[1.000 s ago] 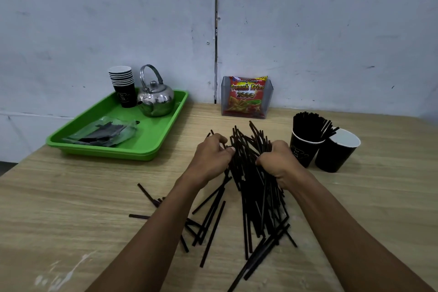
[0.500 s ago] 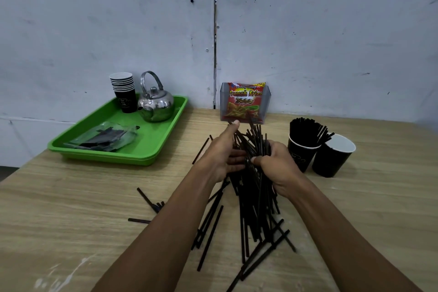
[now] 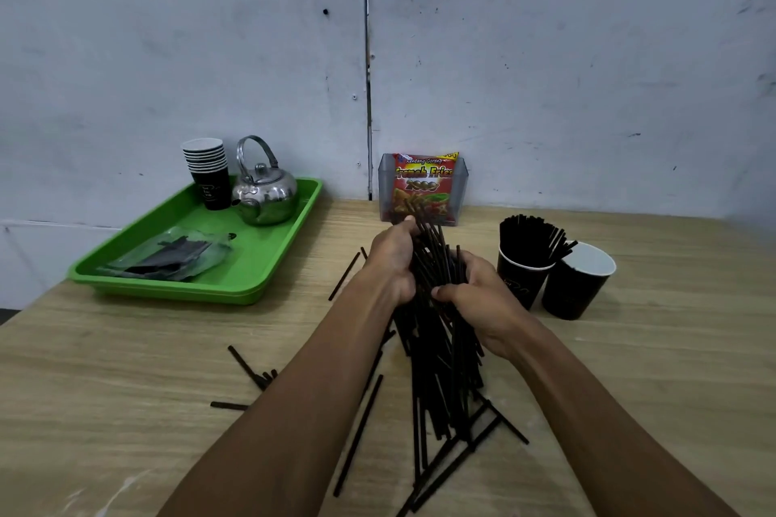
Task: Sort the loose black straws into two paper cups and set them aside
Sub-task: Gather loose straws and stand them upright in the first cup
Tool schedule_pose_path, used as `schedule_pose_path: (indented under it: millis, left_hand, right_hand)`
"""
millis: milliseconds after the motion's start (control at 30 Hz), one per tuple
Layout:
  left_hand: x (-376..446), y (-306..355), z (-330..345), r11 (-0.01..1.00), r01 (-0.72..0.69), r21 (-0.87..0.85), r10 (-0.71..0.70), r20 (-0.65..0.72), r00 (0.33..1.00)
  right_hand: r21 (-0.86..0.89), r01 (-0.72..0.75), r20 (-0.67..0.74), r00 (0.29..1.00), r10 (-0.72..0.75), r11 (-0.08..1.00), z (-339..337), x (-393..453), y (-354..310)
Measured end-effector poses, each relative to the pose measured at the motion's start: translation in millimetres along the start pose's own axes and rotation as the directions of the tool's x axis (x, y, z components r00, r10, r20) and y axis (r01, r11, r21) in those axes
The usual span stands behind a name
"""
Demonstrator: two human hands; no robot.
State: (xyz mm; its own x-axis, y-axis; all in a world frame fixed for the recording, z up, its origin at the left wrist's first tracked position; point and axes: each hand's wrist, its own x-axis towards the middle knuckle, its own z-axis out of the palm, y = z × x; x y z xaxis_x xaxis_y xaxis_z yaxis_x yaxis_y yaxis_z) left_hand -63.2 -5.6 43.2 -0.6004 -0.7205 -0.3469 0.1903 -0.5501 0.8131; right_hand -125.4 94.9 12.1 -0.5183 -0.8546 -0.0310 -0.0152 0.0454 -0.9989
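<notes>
Here, left hand (image 3: 392, 264) and right hand (image 3: 476, 298) both closed on straw bundle (image 3: 436, 332), long axis running away from person, near ends resting on worktop (image 3: 126, 369). Empty cup (image 3: 577, 283) stood right of bundle; right hand nearer. Full cup (image 3: 525, 269) touching it.

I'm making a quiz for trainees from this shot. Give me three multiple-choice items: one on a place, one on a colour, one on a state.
1. Where is the kettle?
A. on the tray
B. beside the snack packet
C. in a cup

2. What colour is the tray?
A. blue
B. green
C. red

3. How is the cup farthest right?
A. full of straws
B. tipped over
C. upright and empty

Answers:
1 A, it stands at the tray's far end.
2 B, its rim is bright green.
3 C, its white inside shows.
</notes>
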Motion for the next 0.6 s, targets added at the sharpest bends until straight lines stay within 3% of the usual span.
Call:
schedule_pose_path:
  millis: [133, 400, 600]
  left_hand:
    - [-2.5, -0.2, 1.3, 1.0, 0.007, -0.025, -0.007, 0.004, 1.0]
    - [-7.4, 1.7, 5.8, 0.987, -0.113, 0.113, 0.111, 0.023, 0.994]
    - [-10.9, 3.6, 6.8, 0.956, -0.2, 0.213, 0.185, 0.091, 0.979]
  right_hand:
    - [-0.012, -0.007, 0.061, 0.998, 0.008, 1.0, -1.3, -1.1, -4.8]
    - [-0.02, 0.082, 0.182, 0.98, -0.077, 0.996, 1.2, -2.5, -6.5]
    - [-0.073, 0.17, 0.166, 0.974, -0.156, 0.983, 6.4, 5.4, -6.7]
